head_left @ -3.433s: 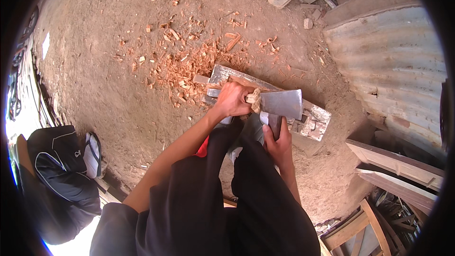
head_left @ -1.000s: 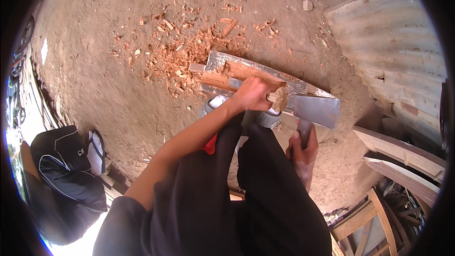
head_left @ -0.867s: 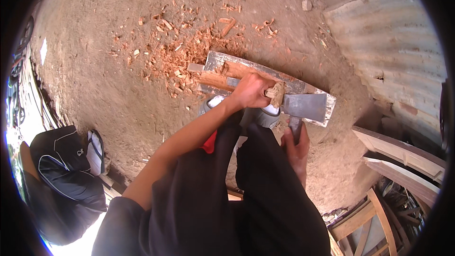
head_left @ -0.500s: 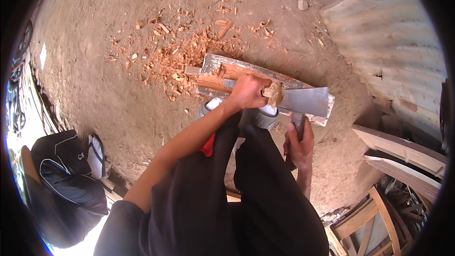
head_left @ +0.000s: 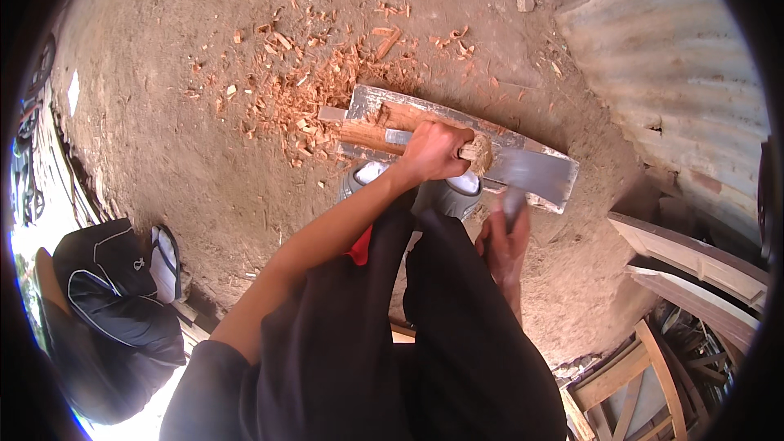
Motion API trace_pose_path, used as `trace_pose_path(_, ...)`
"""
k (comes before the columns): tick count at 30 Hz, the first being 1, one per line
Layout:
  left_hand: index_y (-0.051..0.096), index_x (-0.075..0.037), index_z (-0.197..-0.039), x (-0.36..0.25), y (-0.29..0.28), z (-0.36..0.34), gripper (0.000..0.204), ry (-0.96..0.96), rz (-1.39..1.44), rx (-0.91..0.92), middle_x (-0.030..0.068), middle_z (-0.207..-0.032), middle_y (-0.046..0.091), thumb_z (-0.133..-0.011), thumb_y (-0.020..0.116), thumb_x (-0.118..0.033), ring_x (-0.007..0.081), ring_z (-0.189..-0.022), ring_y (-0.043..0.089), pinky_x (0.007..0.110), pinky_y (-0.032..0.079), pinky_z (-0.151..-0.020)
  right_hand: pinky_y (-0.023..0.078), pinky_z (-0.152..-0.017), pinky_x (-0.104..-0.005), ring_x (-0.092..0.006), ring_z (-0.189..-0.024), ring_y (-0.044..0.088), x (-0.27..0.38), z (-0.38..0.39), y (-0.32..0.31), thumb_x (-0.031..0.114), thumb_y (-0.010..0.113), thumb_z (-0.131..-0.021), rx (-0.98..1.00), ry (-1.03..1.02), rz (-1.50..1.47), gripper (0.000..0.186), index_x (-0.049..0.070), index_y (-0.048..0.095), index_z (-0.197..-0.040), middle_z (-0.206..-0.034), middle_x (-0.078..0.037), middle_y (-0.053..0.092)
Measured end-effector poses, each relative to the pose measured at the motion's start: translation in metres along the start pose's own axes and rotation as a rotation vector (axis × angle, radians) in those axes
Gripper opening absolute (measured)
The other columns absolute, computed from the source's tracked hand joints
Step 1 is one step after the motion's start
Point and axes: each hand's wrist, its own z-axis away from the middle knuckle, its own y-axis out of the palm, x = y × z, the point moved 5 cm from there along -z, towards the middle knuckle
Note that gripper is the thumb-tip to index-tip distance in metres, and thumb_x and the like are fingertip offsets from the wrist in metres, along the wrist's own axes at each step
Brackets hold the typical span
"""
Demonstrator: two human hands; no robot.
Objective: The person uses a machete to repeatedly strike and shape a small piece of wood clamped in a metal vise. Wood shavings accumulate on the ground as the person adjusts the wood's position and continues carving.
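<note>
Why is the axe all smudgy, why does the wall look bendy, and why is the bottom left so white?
Head view: the axe is smeared, most likely motion blur, and the right hand is a little blurry too, while the left hand looks sharper; head view: the wall curves because fisheye lenses bend edges; head view: bright light washes out the lower left.
</note>
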Motion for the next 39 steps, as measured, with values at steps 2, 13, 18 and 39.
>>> trace_pose_path(2,0.068,-0.007,-0.086,-0.002,0.001,0.004,0.024,0.010,0.012,-0.010,0.0183,-0.071,0.068,-0.068,0.072,-0.021,0.0399,-0.072,0.069,0.051,0.053,-0.063,0.041,-0.038,-0.0276,-0.0120,-0.043,0.049,-0.011,-0.006,-0.015,0.023,0.055,-0.107,0.130,0.083,0.222,0.023,0.004,0.052,-0.120,-0.066,-0.003,0.049)
trace_pose_path(13,0.069,-0.007,-0.091,0.002,0.003,-0.002,0.025,-0.054,-0.052,0.016,0.0185,-0.076,0.070,-0.071,0.073,-0.021,0.0385,-0.077,0.071,0.051,0.054,-0.067,0.041,-0.037,-0.0288,-0.0124,-0.040,0.047,-0.014,-0.015,-0.025,0.027,0.056,-0.108,0.174,0.127,0.170,0.030,0.006,0.051,-0.128,-0.067,-0.003,0.049)
trace_pose_path(18,0.069,-0.007,-0.096,0.005,0.011,-0.002,0.027,-0.062,-0.069,0.041,0.0185,-0.076,0.071,-0.073,0.074,-0.022,0.0388,-0.076,0.072,0.051,0.055,-0.067,0.041,-0.038,-0.0287,-0.0123,-0.044,0.051,-0.006,-0.014,-0.023,0.026,0.056,-0.107,-0.060,0.033,-0.121,0.028,0.006,0.052,-0.126,-0.071,-0.003,0.052)
trace_pose_path(39,0.065,-0.006,-0.095,0.006,0.004,-0.006,0.028,-0.091,-0.044,-0.034,0.0198,-0.074,0.070,-0.074,0.075,-0.021,0.0403,-0.074,0.071,0.052,0.055,-0.066,0.040,-0.037,-0.0286,-0.0125,-0.042,0.048,0.005,-0.016,0.001,0.034,0.058,-0.106,-0.170,0.088,-0.179,0.031,0.010,0.050,-0.124,-0.070,-0.002,0.047)
